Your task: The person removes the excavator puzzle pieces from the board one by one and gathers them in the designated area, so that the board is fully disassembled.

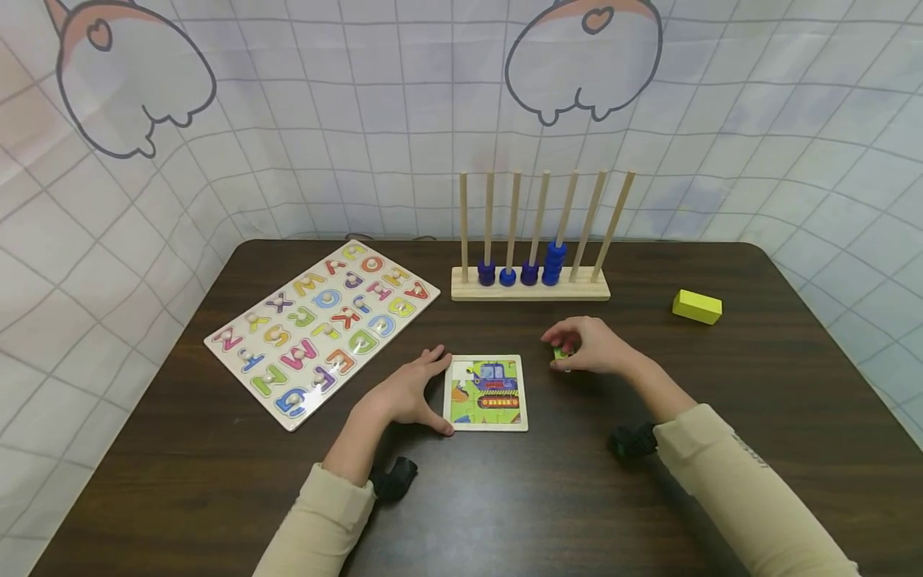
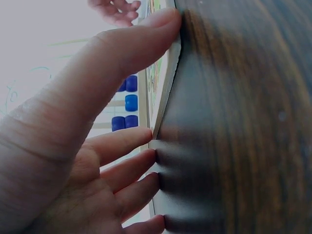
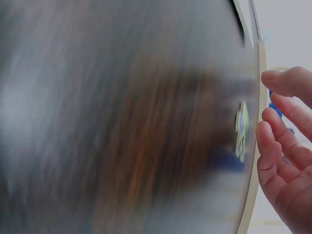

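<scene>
While our left hand (image 1: pixel 409 394) steadies the square pale-wood puzzle tray (image 1: pixel 490 428) with spread fingers, our right hand (image 1: pixel 593 346), thumb and fingertips apart, hovers over the small green printed jigsaw piece (image 3: pixel 242 131) on the dark tabletop (image 1: pixel 570 505), probably light, stiff, best pinched by opposite edges

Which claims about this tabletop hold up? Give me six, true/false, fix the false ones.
1. The left hand touches the edge of the puzzle. True.
2. The puzzle has no gaps. False: a white gap shows at its upper left.
3. In the head view, the bead rack is right of the letter board and left of the yellow block. True.
4. The bead rack is full. False: three pegs are bare.
5. The right hand is close to a loose piece. True.
6. The yellow block touches the bead rack. False: they stand apart.
</scene>
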{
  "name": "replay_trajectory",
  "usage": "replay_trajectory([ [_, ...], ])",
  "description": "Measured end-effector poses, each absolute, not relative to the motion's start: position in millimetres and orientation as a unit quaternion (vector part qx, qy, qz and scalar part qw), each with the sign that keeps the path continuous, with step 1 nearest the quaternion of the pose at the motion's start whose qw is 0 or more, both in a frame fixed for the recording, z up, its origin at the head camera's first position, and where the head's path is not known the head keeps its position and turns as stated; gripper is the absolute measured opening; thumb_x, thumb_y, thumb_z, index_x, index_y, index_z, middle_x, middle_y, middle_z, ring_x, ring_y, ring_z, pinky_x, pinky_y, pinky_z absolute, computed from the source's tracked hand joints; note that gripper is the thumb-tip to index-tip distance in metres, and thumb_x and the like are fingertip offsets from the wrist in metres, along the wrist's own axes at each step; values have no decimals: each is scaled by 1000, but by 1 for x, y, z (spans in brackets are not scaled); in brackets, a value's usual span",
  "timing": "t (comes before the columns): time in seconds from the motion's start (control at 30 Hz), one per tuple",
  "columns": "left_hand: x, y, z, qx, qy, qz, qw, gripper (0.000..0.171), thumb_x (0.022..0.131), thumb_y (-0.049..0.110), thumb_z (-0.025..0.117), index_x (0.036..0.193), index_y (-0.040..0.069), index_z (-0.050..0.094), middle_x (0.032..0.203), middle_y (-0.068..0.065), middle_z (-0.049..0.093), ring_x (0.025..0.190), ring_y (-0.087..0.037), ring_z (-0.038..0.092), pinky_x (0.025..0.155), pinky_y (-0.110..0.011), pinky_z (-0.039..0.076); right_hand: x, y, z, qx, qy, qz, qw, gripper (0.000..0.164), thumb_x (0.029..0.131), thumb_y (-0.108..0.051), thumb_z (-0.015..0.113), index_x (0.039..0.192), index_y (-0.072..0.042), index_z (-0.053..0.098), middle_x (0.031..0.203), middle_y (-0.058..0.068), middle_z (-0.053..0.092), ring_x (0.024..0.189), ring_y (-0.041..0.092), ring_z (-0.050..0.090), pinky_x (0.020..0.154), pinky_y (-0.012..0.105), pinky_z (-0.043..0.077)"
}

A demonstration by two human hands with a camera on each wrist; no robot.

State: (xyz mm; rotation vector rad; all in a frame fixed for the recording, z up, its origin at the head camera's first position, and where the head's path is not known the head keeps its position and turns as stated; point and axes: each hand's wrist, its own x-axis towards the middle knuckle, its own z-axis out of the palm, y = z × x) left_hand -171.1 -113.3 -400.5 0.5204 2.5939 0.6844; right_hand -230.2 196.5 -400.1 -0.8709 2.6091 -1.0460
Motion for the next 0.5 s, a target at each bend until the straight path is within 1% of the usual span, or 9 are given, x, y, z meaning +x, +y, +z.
replay_trajectory([
  [0.13,-170,-113,-400,185,929,247,203,106,59,35,86,144,10,28,152,-5,15,138,-24,10,107,-43,20,-228,185,-400,-297,881,-354,104,34,73,-14,75,102,1,65,87,8,63,75,18,56,67,31,47],
  [0.2,-170,-113,-401,184,929,247,204,106,59,35,86,144,11,28,152,-5,15,138,-24,10,108,-43,20,-228,179,-400,-287,885,-349,115,35,73,-13,75,104,1,65,89,9,63,78,19,56,70,33,47],
  [0.3,-170,-114,-401,186,929,248,204,106,59,36,86,144,11,28,152,-5,14,138,-24,10,108,-43,20,-227,170,-400,-286,886,-343,124,35,73,-12,75,104,0,65,91,9,63,79,20,56,70,31,47],
  [0.5,-171,-114,-401,183,930,247,201,106,59,36,86,144,11,28,152,-5,15,138,-24,10,107,-44,21,-225,152,-400,-302,880,-342,129,35,72,-11,76,104,0,65,91,7,63,78,18,56,67,27,46],
])
